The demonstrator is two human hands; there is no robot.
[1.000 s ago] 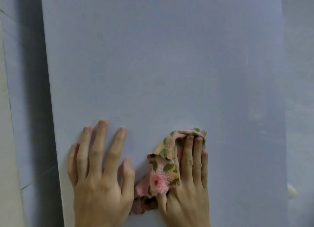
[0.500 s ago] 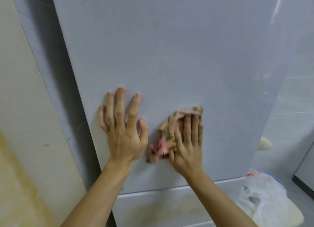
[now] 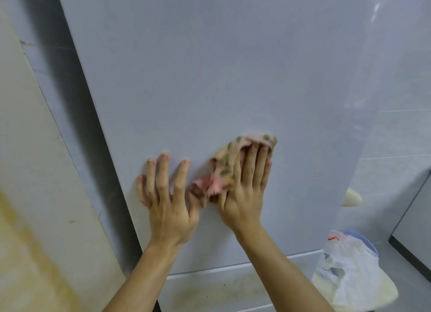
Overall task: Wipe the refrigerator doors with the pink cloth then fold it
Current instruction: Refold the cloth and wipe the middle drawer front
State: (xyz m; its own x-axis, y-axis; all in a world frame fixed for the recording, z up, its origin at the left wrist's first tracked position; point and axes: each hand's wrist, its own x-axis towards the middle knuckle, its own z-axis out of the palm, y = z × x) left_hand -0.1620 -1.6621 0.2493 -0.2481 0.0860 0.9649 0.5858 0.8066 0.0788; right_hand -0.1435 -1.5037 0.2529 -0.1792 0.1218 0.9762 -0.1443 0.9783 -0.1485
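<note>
The right hand [image 3: 245,192] lies flat with its fingers straight and close together. It presses the crumpled pink floral fleece cloth [image 3: 220,171] against the flat pale grey upper refrigerator door [image 3: 210,78]. The hand is not clenched: palm and fingers pin the cloth to the panel. The cloth is blurred, so its green and pink pattern is hard to resolve, and the part under the hand is hidden. The right thumb is mostly lost at the cloth's lower edge.

The left hand [image 3: 170,206] lies just left of the cloth, flat on the same door, fingers straight and spread, grasping nothing. Its thumb tip sits at the cloth's left edge; contact cannot be confirmed through the blur.

Below both forearms, a horizontal seam separates the upper door from the stained grey lower door panel [image 3: 221,290], which the frame bottom cuts off.

Left of the refrigerator stands a cream wall with yellow staining [image 3: 35,206].

On the near right, a white plastic bag with red print [image 3: 347,267] covers a blue-rimmed item that cannot be identified. A rounded cream object [image 3: 353,197] protrudes from behind the door's right edge, mostly hidden.
</note>
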